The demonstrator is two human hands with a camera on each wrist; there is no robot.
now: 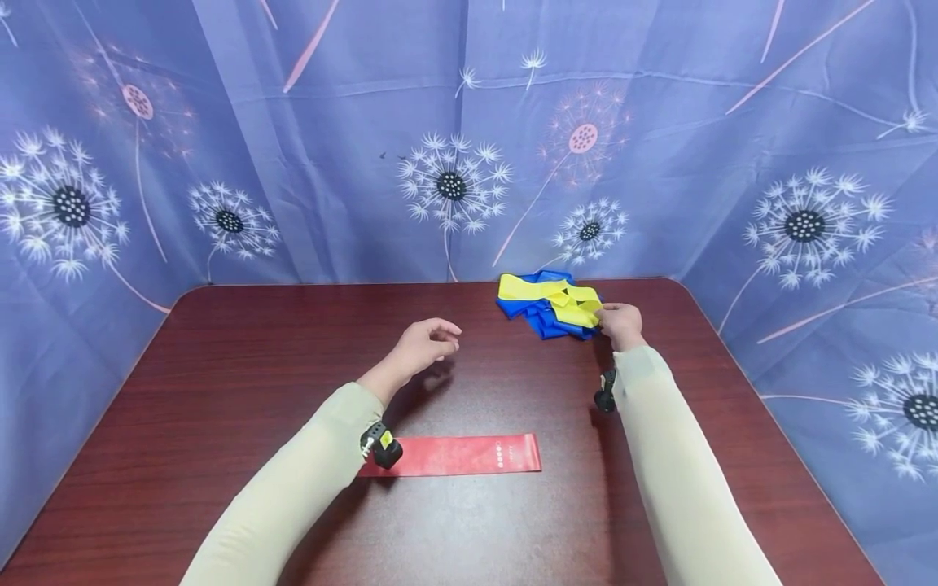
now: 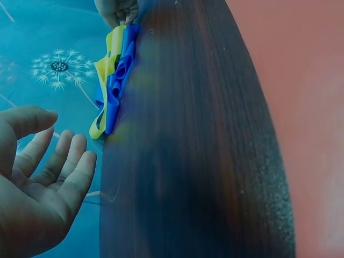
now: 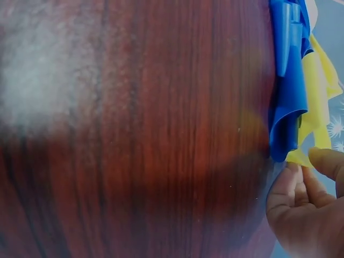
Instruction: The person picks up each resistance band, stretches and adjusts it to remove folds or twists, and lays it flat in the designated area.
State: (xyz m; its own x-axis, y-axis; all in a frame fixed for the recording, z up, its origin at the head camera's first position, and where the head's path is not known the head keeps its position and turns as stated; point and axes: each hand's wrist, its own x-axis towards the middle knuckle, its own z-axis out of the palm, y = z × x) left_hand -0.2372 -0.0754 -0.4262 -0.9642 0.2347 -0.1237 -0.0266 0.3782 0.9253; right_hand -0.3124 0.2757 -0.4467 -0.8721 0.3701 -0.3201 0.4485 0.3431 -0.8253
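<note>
A red resistance band (image 1: 469, 456) lies flat across the table, its left end hidden behind my left forearm. Toward the back right, a yellow resistance band (image 1: 575, 312) rests loosely folded on a crumpled blue resistance band (image 1: 542, 323). At the right end of that pile, my right hand (image 1: 621, 323) pinches the edge of the yellow band (image 3: 317, 91) between thumb and fingers; the blue band (image 3: 290, 91) hangs right beside the fingertips. My left hand (image 1: 425, 348) hovers above the table, left of the pile, fingers loosely bent and holding nothing, as the left wrist view confirms.
The dark red wood-grain table (image 1: 242, 366) has rounded back corners. A blue-purple curtain (image 1: 352, 179) with dandelion prints hangs along its back and sides. Each wrist wears a small black camera, the left camera (image 1: 384, 446) above the red band.
</note>
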